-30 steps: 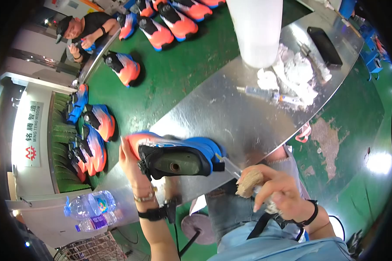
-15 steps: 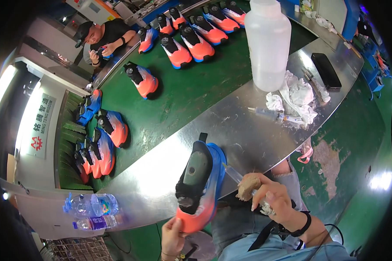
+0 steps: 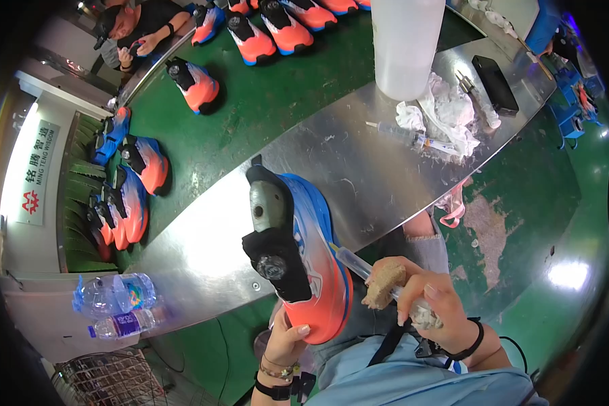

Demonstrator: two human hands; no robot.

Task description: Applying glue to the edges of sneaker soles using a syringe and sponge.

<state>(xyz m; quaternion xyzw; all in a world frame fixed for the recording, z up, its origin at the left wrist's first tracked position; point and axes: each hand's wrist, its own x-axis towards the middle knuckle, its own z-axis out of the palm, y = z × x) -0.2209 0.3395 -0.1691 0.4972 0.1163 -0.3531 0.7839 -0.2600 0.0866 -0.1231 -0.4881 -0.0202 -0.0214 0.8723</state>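
Observation:
My left hand [image 3: 285, 340] grips the toe of a sneaker [image 3: 321, 287] that fades from orange through white to blue. A dark form fills its black collar, and a round dial sits on the tongue. The shoe is tilted, its side turned toward my right hand [image 3: 432, 298]. That hand is closed around a syringe [image 3: 352, 262], whose thin tip meets or nearly meets the seam between upper and sole. A rough brown lump, perhaps a sponge [image 3: 384, 285], is held in the same fingers, with a whitish wad [image 3: 423, 315] below it.
Several matching sneakers [image 3: 257, 40] stand on the green table top [image 3: 250, 128]. On the metal edge lie a white bottle [image 3: 402, 54], crumpled tissue [image 3: 446, 111], another syringe [image 3: 402, 134] and a black phone [image 3: 495, 84]. Plastic bottles [image 3: 118, 294] lie at left. A co-worker [image 3: 145, 34] sits across.
The sneaker has tilted, showing more of its side, and appears larger. The syringe tip has gone from beside the heel area to lower along the sole seam. The whole view has shifted.

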